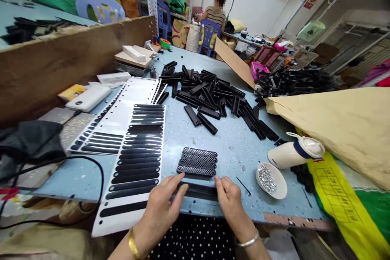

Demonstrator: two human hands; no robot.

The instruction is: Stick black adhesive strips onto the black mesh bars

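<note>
My left hand point(166, 199) pinches the left end of a long, flat black bar point(199, 190) near the table's front edge. Its right end is between the thumb and fingers of my right hand point(230, 197). Just beyond the bar lie several black perforated bars point(197, 161), set side by side in a block. A white sheet of black adhesive strips point(138, 154) lies to the left of my left hand and hangs over the front edge. Right of my right hand are a thin dark rod point(243, 186) and a white bowl point(282, 187) with small shiny metal pieces in it.
A loose heap of black bars point(207, 93) spreads across the table's middle. At right stand a cream bottle point(283, 155) and brown paper point(332, 118). More strip sheets point(122, 97), a white power bank point(88, 98) and a black cable point(102, 170) are at left. A person point(215, 12) sits far back.
</note>
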